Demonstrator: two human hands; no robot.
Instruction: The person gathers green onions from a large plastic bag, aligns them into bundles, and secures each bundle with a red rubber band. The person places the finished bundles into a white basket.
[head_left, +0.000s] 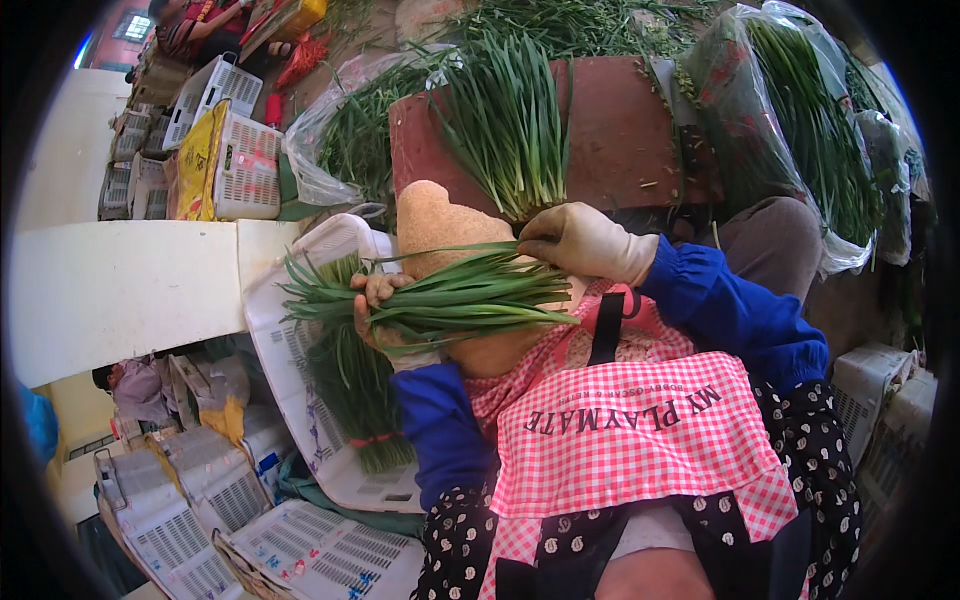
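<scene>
My left hand (382, 319), in a worn pale glove with the fingertips showing, grips a bunch of long green leafy stalks (465, 296), probably Chinese chives, lying sideways over my lap. My right hand (574, 236), in a pale glove, is at the upper edge of the bunch near its cut ends, thumb and fingers close together; whether it pinches a stalk cannot be told. Ahead, another pile of the stalks (517, 127) lies on a reddish-brown board (615, 150). Under my left hand, a bundle tied with a red band (371, 439) rests in a white plastic crate (292, 375).
Plastic bags of greens stand at the upper right (810, 135) and upper left (300, 150) of the board. White crates (247, 169) are stacked at the left, more (322, 551) at the lower left and right. Other people sit at the upper left and far left.
</scene>
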